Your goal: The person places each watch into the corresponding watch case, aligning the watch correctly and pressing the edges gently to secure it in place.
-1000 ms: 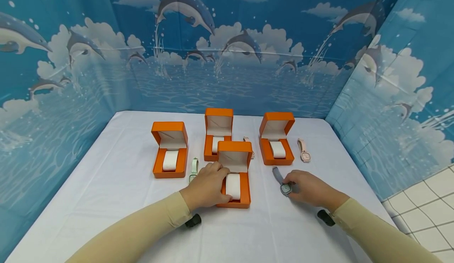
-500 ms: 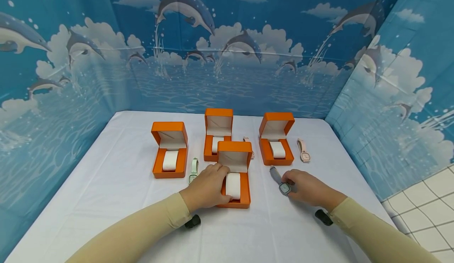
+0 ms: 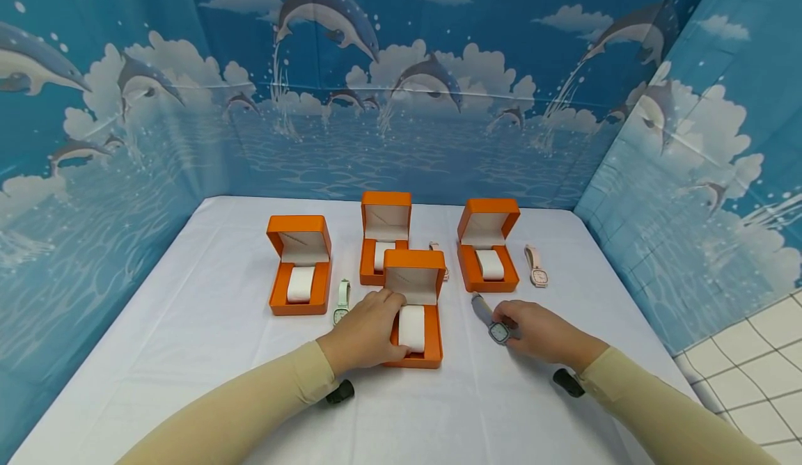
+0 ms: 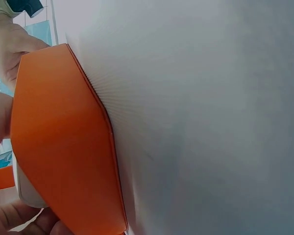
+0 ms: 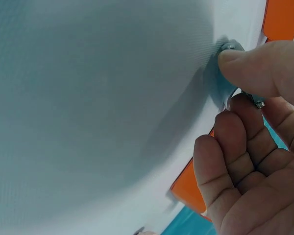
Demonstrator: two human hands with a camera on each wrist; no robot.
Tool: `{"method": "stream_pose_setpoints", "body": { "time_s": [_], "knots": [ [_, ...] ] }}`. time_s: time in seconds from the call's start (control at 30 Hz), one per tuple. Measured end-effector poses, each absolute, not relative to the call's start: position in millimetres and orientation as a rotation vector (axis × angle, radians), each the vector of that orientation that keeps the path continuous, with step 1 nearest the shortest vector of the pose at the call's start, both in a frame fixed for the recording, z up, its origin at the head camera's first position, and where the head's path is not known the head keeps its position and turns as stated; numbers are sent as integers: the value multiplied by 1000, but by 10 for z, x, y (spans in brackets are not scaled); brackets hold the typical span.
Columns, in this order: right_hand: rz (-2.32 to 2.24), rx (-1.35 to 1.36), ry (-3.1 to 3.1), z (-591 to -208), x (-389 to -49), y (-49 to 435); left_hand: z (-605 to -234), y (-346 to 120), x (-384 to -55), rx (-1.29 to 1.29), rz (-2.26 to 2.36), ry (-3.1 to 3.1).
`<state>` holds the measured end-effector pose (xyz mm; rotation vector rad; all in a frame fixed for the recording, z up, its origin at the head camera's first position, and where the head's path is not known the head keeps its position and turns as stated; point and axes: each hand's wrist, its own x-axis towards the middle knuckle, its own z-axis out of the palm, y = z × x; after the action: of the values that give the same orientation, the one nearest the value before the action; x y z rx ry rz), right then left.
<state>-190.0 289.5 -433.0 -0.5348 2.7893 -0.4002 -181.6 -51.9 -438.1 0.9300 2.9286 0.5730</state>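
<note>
In the head view, my left hand (image 3: pixel 366 329) holds the left side of the nearest orange watch box (image 3: pixel 434 329), its lid up and a white cushion (image 3: pixel 411 331) inside. The left wrist view shows this box's orange side (image 4: pixel 63 132) large, with a finger and thumb at its edges. To the right, my right hand (image 3: pixel 548 333) pinches a grey-blue watch (image 3: pixel 499 333) near its face, the strap pointing away to the upper left. In the right wrist view the thumb and index finger close on the watch (image 5: pixel 220 83), partly hidden behind the thumb, close over the white cloth.
Three more open orange boxes stand behind: left (image 3: pixel 299 305), middle (image 3: pixel 370 270) and right (image 3: pixel 491 285). A mint-green watch (image 3: pixel 343 294) lies beside the left hand, a pink watch (image 3: pixel 537 270) at the right. Another pink watch (image 3: pixel 434 246) is mostly hidden behind the front box.
My right hand has slid slightly left with the grey-blue watch, toward the front box. The left hand and the box have stayed in place.
</note>
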Motion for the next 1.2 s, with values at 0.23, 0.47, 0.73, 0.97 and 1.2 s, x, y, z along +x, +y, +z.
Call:
{"method": "stream_pose_setpoints", "body": {
  "time_s": [0.23,0.47,0.73,0.97,1.2],
  "knots": [
    [-447,-521,2753,-4315,-1905,2854,-4379,-521,-1813,948,583,2929],
    [-441,-569,2736,-4300,-1910,2837,-4394,-522,-1817,956,577,2939],
    [-480,-533,2720,-4311,-1908,2848,-4378,-522,-1806,919,649,2904],
    [-590,-579,2725,-4296,-1923,2916,-4349,-525,-1828,928,697,2883],
    [-698,-632,2707,-4228,-1905,2917,-4341,-526,-1850,895,731,2873]
  ]
}}
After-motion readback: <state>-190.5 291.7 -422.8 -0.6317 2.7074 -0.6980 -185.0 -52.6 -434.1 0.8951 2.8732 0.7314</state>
